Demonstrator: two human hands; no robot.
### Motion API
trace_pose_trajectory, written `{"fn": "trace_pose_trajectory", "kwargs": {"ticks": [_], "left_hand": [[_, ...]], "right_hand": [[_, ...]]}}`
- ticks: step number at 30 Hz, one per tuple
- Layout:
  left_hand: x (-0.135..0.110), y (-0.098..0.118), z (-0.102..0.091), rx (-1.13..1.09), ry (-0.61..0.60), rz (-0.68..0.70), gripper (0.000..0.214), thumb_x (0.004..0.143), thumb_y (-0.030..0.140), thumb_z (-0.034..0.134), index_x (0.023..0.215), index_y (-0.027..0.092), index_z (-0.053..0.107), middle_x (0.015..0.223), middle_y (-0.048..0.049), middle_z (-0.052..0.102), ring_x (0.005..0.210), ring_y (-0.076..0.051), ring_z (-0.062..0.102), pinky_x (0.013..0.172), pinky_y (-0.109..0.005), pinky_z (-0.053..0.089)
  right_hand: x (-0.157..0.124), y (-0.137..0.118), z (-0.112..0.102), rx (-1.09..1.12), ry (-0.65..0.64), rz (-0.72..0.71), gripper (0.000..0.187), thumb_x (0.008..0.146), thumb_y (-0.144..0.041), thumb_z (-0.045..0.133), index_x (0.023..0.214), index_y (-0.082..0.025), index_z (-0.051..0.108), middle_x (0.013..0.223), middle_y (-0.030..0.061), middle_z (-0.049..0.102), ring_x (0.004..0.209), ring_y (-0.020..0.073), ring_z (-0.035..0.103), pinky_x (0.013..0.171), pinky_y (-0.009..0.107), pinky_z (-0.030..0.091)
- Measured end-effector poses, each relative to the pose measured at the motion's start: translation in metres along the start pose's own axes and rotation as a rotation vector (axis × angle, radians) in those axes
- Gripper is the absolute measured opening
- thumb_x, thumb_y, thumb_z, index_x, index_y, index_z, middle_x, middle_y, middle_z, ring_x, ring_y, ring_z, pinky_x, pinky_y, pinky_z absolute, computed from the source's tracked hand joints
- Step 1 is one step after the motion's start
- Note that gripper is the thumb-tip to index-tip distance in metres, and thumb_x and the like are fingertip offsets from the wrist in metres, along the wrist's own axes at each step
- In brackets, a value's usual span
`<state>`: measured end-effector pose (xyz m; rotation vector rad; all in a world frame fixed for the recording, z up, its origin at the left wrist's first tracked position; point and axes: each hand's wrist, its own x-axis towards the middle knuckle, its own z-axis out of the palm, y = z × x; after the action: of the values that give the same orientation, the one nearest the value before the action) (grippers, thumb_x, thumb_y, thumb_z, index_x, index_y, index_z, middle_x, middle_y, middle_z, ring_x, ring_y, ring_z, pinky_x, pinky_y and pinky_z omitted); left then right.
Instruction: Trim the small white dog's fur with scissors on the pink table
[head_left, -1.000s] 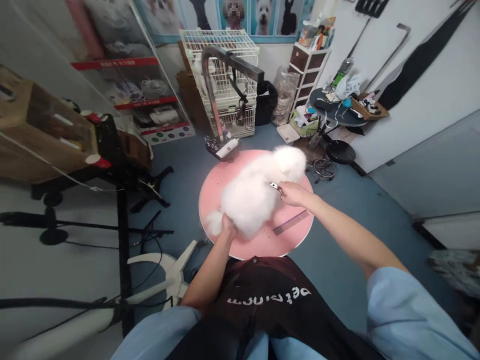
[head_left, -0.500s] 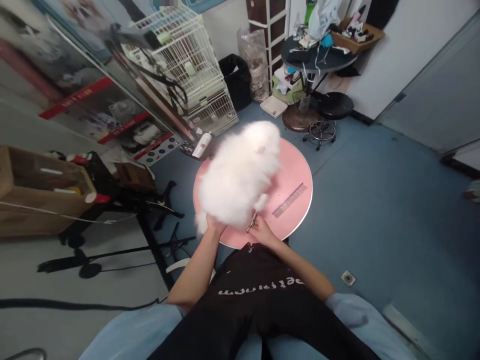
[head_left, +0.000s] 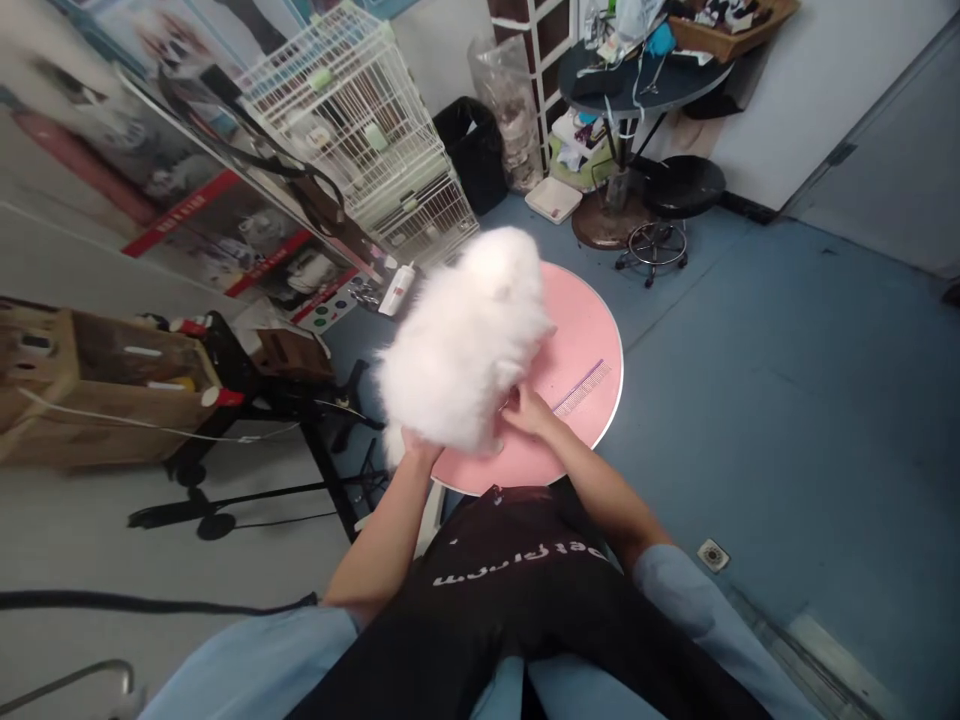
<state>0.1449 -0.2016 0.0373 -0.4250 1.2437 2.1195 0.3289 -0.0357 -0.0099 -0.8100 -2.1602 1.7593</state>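
A fluffy white dog (head_left: 469,340) is on the round pink table (head_left: 589,320), its head toward the far side. My left hand (head_left: 420,446) holds the dog at its rear, the fingers mostly buried in fur. Beside the dog's near right side, my right hand (head_left: 529,410) is closed around a pair of scissors (head_left: 506,402). Fur and fingers cover most of the scissors. To the right of that hand lies a metal comb (head_left: 583,388) with a purple spine, flat on the table.
White wire cages (head_left: 360,110) and a black bin (head_left: 474,150) stand behind the table. Further right are a black stool (head_left: 682,187) and a cluttered dark round table (head_left: 682,90). A cart with a cardboard box (head_left: 135,370) is at left. A white bottle (head_left: 397,289) hangs near the dog.
My right hand has moved up and inward against the dog's side, and the scissors blades are now mostly hidden. The dog and my left hand appear slightly further left; the camera view has shifted.
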Motion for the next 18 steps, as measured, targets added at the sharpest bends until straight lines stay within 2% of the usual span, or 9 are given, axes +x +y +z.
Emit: {"fn": "trace_pose_trajectory", "kwargs": {"ticks": [3,8,12,16,18], "left_hand": [[-0.004,-0.002,0.006,-0.005,0.072,0.021,0.054,0.100,0.040,0.029,0.123,0.017,0.072,0.112,-0.0117,0.076,0.114,-0.026,0.069,0.117,-0.048,0.039],[-0.017,-0.004,0.021,-0.015,0.114,0.038,0.055,0.102,0.037,0.025,0.121,0.017,0.072,0.106,-0.0101,0.077,0.104,-0.025,0.072,0.120,-0.048,0.035],[-0.022,-0.004,0.027,-0.033,0.150,0.054,0.052,0.102,0.036,0.026,0.119,0.018,0.072,0.097,-0.0075,0.078,0.087,-0.022,0.074,0.117,-0.043,0.040],[-0.022,-0.005,0.027,-0.058,0.173,0.067,0.050,0.102,0.036,0.028,0.117,0.016,0.072,0.089,-0.0074,0.078,0.077,-0.022,0.074,0.114,-0.045,0.044],[-0.020,-0.007,0.025,-0.079,0.163,0.079,0.050,0.102,0.037,0.029,0.117,0.015,0.071,0.088,-0.0076,0.078,0.076,-0.022,0.074,0.111,-0.044,0.047]], "right_hand": [[0.005,-0.005,-0.010,-0.073,0.016,0.059,0.028,0.079,-0.023,0.055,0.106,-0.022,0.049,0.093,0.0046,0.063,0.082,0.0236,0.060,0.077,0.041,0.051],[0.008,-0.015,-0.026,-0.084,0.013,-0.024,0.045,0.075,-0.029,0.067,0.116,-0.023,0.048,0.104,0.0068,0.065,0.093,0.0266,0.063,0.081,0.041,0.052],[0.008,-0.021,-0.034,-0.081,0.044,0.116,0.030,0.080,-0.026,0.058,0.109,-0.024,0.048,0.090,0.0034,0.064,0.083,0.0254,0.064,0.075,0.040,0.052],[0.010,-0.025,-0.039,-0.097,0.044,0.003,0.046,0.076,-0.033,0.067,0.117,-0.025,0.047,0.103,0.0057,0.065,0.091,0.0267,0.065,0.077,0.041,0.053],[0.013,-0.027,-0.042,-0.132,0.063,0.004,0.043,0.078,-0.030,0.062,0.118,-0.025,0.046,0.103,0.0063,0.066,0.090,0.0269,0.065,0.075,0.040,0.053]]}}
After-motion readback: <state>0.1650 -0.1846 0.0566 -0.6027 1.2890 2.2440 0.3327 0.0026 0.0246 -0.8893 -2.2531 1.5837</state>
